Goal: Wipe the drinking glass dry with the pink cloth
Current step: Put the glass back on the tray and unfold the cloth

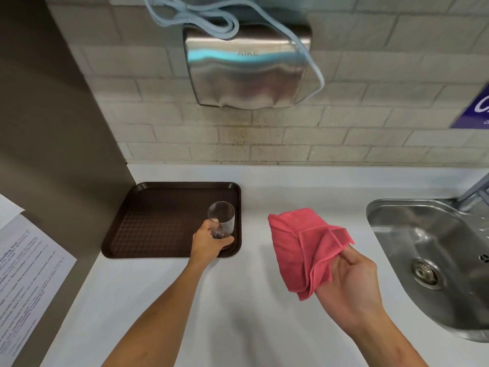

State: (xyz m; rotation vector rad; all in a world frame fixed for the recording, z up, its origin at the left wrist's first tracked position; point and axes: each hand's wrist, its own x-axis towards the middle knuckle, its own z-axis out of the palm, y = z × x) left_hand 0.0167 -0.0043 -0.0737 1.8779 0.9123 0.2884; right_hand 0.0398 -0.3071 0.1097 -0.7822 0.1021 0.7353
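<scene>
Glass [221, 221] in left hand [207, 243]; dryer [246, 75] reads AIKE.

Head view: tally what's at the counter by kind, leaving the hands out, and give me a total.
drinking glass: 1
pink cloth: 1
brown tray: 1
steel sink: 1
hand dryer: 1
printed sheet: 1
Total: 6
</scene>
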